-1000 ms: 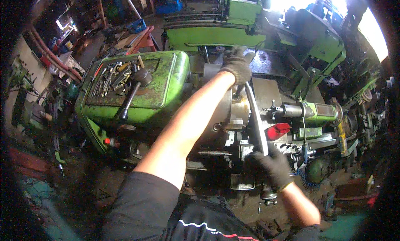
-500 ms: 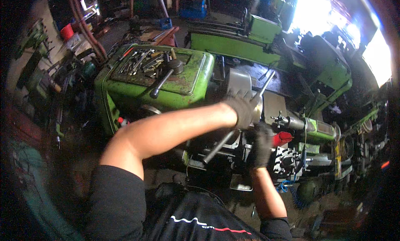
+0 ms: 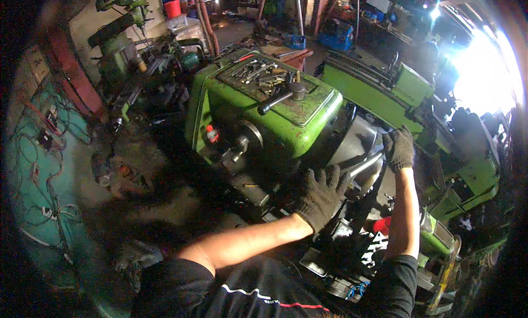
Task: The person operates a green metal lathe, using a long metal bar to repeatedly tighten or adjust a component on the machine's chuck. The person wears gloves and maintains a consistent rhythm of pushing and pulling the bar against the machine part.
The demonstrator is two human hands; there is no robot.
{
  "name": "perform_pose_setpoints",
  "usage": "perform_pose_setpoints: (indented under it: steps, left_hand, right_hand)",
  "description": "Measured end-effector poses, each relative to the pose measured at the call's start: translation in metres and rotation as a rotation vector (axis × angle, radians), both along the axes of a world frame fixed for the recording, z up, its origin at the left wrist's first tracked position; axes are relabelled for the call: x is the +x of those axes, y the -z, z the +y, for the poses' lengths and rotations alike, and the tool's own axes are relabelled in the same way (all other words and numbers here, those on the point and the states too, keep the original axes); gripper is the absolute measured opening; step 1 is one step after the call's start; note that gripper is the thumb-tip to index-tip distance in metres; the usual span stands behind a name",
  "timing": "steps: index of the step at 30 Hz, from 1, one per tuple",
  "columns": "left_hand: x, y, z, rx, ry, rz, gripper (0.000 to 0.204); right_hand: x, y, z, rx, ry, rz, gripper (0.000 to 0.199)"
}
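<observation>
Both hands wear dark knit gloves. My right hand is closed round the far end of a bright metal bar, which looks like a chuck-key handle. The bar slants across the front of a grey, smooth, drum-like metal part beside the lathe's green headstock. At the bar's near end is my left hand, its fingers spread; whether its palm touches the bar I cannot tell. Below my right forearm a red object shows in part, above the carriage. The bar's joint with the lathe is hidden.
Loose wrenches and small tools lie on the headstock top, next to a black-knobbed lever. A red-capped bottle stands by the headstock's end. Another green machine is behind. A drill press stands at far left.
My view has swung to the left. The bar has turned to a flatter slant. My right hand has moved up to its far end, and my left hand has come nearer with fingers spread.
</observation>
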State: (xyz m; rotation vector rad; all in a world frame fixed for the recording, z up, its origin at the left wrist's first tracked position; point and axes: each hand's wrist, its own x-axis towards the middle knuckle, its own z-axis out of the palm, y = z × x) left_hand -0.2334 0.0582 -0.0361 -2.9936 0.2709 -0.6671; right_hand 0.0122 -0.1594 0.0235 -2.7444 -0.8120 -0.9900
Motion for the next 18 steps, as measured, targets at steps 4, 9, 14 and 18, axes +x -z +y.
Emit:
perform_pose_setpoints:
  steps: [4, 9, 14, 18]
  left_hand:
    - [0.003, 0.013, -0.017, 0.089, -0.051, -0.147, 0.065]
    - [0.022, -0.001, 0.004, 0.2, 0.069, -0.293, 0.066]
    - [0.06, 0.0, 0.035, 0.04, 0.046, -0.087, 0.073]
    - [0.111, 0.003, 0.077, -0.102, 0.211, -0.16, 0.062]
  right_hand:
    - [0.019, -0.021, -0.002, -0.128, 0.136, 0.28, 0.048]
    - [0.039, -0.008, -0.04, 0.031, 0.155, 0.429, 0.051]
    - [0.013, -0.024, -0.026, -0.05, 0.3, 0.511, 0.066]
    - [-0.017, -0.022, -0.036, -0.096, 0.394, 0.47, 0.079]
